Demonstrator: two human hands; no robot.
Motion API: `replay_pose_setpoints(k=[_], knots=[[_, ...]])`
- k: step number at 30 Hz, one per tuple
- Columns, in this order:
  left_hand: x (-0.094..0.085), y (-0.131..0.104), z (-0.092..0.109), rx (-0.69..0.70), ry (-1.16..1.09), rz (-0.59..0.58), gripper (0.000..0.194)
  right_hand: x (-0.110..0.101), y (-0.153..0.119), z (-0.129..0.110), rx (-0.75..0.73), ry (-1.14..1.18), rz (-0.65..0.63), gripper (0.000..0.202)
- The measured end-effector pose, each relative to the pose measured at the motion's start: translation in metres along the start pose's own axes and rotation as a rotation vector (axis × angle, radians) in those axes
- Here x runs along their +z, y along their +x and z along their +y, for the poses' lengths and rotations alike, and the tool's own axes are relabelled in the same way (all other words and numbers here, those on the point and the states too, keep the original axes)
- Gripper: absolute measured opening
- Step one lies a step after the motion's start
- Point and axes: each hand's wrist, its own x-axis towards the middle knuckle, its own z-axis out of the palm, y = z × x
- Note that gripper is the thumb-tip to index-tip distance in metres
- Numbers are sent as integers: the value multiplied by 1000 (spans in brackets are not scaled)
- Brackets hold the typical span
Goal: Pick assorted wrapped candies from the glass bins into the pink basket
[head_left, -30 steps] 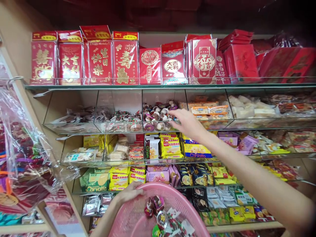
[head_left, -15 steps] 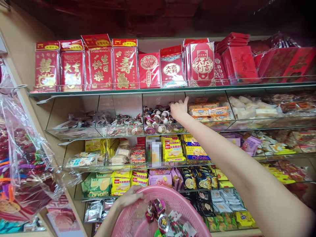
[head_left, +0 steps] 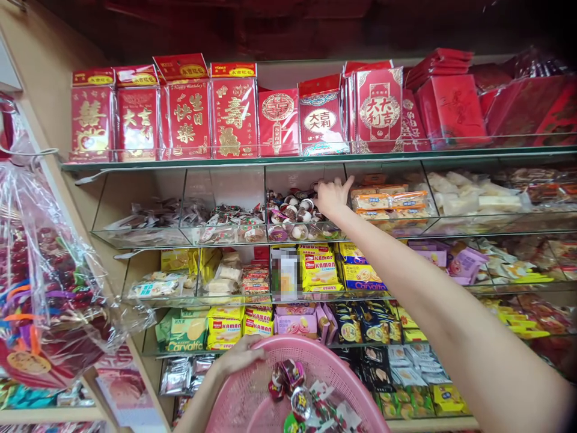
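Note:
My left hand (head_left: 243, 356) grips the left rim of a pink plastic basket (head_left: 345, 364), fingers over its edge. Inside the basket lie small cup-shaped candies (head_left: 301, 402) with shiny lids and several clear-wrapped candies with red and green print (head_left: 333, 415). My right hand (head_left: 334, 195) reaches into a clear shelf bin, at the right side of a pile of small brown-and-white candy cups (head_left: 295, 211). Its fingers look spread, one sticking out to the right; the other fingertips are hidden behind the hand, so I cannot see whether they touch a candy.
Red envelopes (head_left: 234, 120) stand on the glass shelf (head_left: 189, 162) just above my right hand. Orange-wrapped snack packs (head_left: 390, 201) fill the bin to the right. Yellow wafer packs (head_left: 319, 267) sit below. A clear plastic bag (head_left: 49, 258) hangs at the left.
The shelves sit slightly further right and higher in view. My right hand stays at the same candy pile, its fingers a little more spread. The left hand still grips the basket.

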Motion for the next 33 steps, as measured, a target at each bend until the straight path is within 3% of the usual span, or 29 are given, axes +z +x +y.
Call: replay_pose_setpoints(k=[5, 7, 10, 12, 15, 18, 20, 23, 33], knots=[[-1, -2, 2, 38, -8, 36, 35, -28, -25, 9, -102, 87, 197, 36], [-1, -1, 4, 33, -13, 41, 33, -44, -56, 16, -164, 172, 253, 39], [-1, 1, 8, 26, -8, 33, 31, -53, -127, 26, -229, 349, 242, 44], [1, 4, 10, 39, 7, 20, 31, -42, -183, 28, -263, 487, 112, 45], [4, 9, 13, 44, 24, -5, 32, -3, -256, 24, -286, 697, -252, 48], [8, 13, 15, 31, 34, -13, 33, 41, -302, 15, -294, 812, -552, 54], [10, 15, 14, 49, 51, -15, 31, 62, -318, 9, -324, 834, -661, 57], [11, 16, 11, 78, 64, -16, 28, 80, -331, 4, -375, 810, -707, 59], [6, 13, 8, 19, 29, 10, 32, 100, -351, -11, -438, 800, -692, 59]])
